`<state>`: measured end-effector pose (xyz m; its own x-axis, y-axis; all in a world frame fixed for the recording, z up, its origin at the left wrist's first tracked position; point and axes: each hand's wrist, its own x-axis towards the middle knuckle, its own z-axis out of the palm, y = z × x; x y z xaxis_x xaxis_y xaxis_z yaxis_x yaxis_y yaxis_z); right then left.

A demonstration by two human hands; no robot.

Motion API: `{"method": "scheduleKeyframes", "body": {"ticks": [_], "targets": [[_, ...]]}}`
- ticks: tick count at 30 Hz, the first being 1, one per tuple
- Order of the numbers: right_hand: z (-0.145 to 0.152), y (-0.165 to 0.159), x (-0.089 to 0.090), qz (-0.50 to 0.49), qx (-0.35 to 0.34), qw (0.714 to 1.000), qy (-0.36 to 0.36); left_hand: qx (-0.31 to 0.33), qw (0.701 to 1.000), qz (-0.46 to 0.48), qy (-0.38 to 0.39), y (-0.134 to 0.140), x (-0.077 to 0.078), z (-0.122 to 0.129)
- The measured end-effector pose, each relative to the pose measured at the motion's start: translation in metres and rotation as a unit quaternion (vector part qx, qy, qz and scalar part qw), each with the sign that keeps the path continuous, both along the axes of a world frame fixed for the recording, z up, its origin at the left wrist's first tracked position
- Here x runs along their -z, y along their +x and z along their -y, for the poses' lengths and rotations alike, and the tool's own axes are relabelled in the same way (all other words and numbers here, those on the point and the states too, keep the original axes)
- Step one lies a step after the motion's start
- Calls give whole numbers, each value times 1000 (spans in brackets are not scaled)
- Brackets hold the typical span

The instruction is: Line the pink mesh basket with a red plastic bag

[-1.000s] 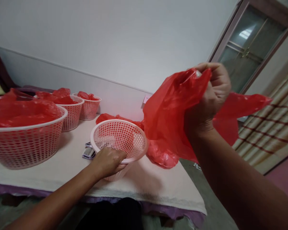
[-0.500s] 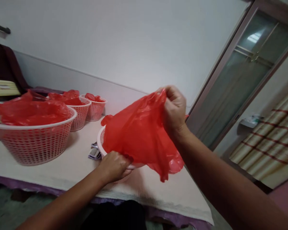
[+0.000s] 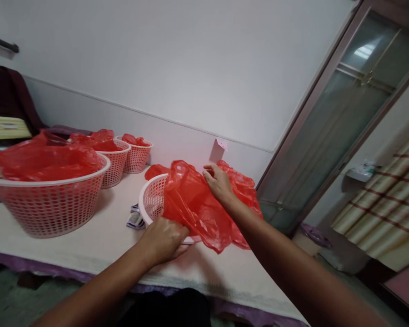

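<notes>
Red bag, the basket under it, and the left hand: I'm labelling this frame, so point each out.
red bag point(image 3: 194, 204), head view, on its crinkled middle.
basket point(image 3: 150, 202), head view, on its bare left wall.
left hand point(image 3: 165, 238), head view, on its back, gripping the rim.

right hand point(image 3: 218, 181) lowered, red bag point(image 3: 194, 204) now draped over basket point(image 3: 150, 202)
</notes>
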<state>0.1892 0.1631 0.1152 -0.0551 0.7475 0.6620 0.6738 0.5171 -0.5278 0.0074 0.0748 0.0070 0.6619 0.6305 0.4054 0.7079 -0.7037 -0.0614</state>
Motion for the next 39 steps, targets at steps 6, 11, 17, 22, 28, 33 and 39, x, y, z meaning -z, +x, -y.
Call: {"method": "scheduleKeyframes", "body": {"ticks": [6,11,17,22,28,33,39], "targets": [[41,-1,4,36,-79,996,-12,-10,1000,3,-5,1,4,-5],[83,-7,33,196,-203,949,-140,-20,1000,-3,-4,2,6,-6],[96,8,62,273,-183,936,-128,-21,1000,1,4,-5,2,-3],[97,10,73,323,-155,926,-117,-12,1000,-2,17,-3,1,-5],[97,8,80,361,-140,915,-112,-13,1000,-2,13,3,2,-9],[89,13,76,373,-162,904,-134,-15,1000,10,-2,7,-1,-9],[81,14,74,380,-166,897,-152,-9,999,25,-18,14,-3,-12]]}}
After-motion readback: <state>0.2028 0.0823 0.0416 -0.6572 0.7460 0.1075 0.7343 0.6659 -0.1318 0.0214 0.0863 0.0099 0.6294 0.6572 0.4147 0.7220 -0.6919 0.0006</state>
